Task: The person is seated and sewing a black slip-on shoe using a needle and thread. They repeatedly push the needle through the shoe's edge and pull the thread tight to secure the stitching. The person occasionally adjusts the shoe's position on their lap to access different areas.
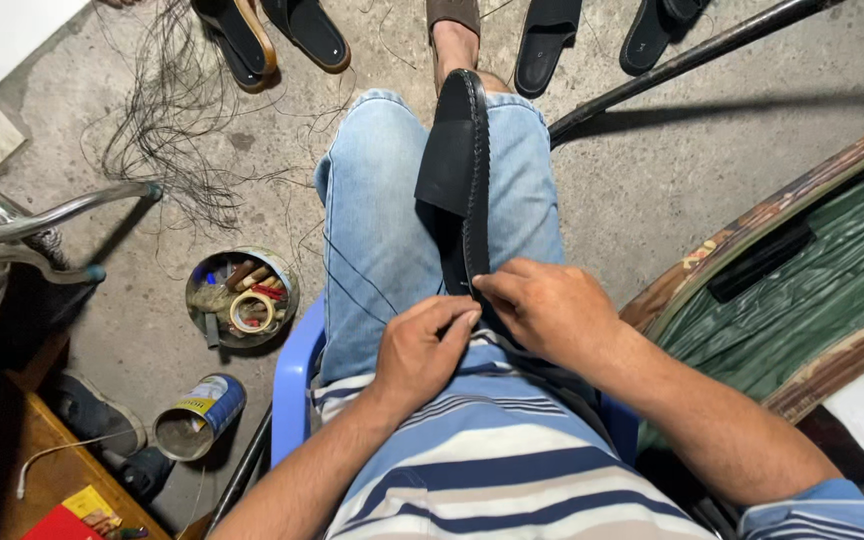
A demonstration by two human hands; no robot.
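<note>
Both hands pinch black sandal [464,160] edge on lap: left hand [420,350] fingers together, right hand [550,308] fingers clamped

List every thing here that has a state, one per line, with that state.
Sandal: on edge between the knees, pinched at its near end.
Left hand: fingers closed at the sandal's near end.
Right hand: fingers pinching the sandal's rim.
Round tin: open, full of tools and tape.
Can: open, tipped on its side.
Thread: loose, tangled on the floor.
</note>
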